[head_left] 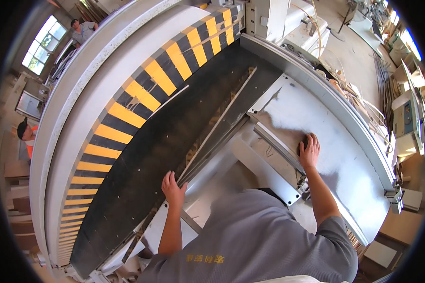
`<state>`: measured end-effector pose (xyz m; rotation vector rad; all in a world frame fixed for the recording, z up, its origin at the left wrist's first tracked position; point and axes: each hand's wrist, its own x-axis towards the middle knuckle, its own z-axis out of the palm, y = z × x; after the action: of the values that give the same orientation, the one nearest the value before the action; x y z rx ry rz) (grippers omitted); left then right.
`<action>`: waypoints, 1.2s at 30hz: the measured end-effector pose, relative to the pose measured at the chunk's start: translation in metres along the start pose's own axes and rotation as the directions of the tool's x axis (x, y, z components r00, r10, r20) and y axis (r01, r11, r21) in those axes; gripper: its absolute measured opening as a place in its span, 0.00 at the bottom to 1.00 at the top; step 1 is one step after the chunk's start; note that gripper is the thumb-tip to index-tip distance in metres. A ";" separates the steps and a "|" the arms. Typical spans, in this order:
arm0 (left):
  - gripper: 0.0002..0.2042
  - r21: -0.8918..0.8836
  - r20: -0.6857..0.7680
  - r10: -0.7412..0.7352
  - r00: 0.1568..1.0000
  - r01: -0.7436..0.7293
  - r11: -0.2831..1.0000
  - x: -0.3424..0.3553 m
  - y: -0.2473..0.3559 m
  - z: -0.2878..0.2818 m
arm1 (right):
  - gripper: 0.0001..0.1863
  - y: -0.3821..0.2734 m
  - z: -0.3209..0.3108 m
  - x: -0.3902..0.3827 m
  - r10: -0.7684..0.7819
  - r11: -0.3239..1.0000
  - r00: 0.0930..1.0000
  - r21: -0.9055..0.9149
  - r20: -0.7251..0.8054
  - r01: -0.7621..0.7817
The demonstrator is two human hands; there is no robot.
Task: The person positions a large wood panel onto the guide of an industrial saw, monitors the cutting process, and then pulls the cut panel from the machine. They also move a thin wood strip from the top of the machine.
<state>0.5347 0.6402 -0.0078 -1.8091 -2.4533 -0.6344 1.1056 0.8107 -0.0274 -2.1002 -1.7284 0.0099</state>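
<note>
My left hand point(174, 188) is at the lower end of a long, thin pale strip point(222, 118) on the black machine bed point(141, 160), its slightly bent fingers apart at the edge of a metal rail. My right hand point(309, 152) rests with spread, bent fingers on a silver metal plate point(344, 165), just right of a narrow metal bar point(276, 144). Whatever lies under its fingertips is too shadowed to tell. A yellow and black striped guard point(132, 105) curves along the far side of the bed. My grey-shirted body leans in below both hands.
Two people point(82, 33) point(27, 137) stand beyond the machine at left. A white upright column point(264, 19) rises at the back. Loose hoses and cables point(361, 101) run behind the plate. Equipment point(406, 122) and stacked boards point(396, 226) are at right.
</note>
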 end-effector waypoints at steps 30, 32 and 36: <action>0.21 0.841 -0.056 0.893 0.446 -0.462 0.283 -0.019 0.400 -0.497 | 0.17 0.203 -0.126 -0.092 -0.287 0.903 0.788 0.428 0.545 0.034; 0.21 0.818 -0.003 0.965 0.262 -0.555 0.153 0.013 0.454 -0.493 | 0.16 0.221 -0.141 -0.156 -0.265 0.863 0.772 0.499 0.577 -0.077; 0.16 0.616 -0.007 0.982 -0.186 -0.775 -0.143 0.069 0.605 -0.419 | 0.16 0.254 -0.168 -0.287 0.014 0.722 0.701 0.477 0.713 -0.500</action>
<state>0.9801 0.7077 0.5789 -2.1259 -0.2234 -0.2401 1.3228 0.4532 -0.0289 -1.8514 -1.3658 1.4302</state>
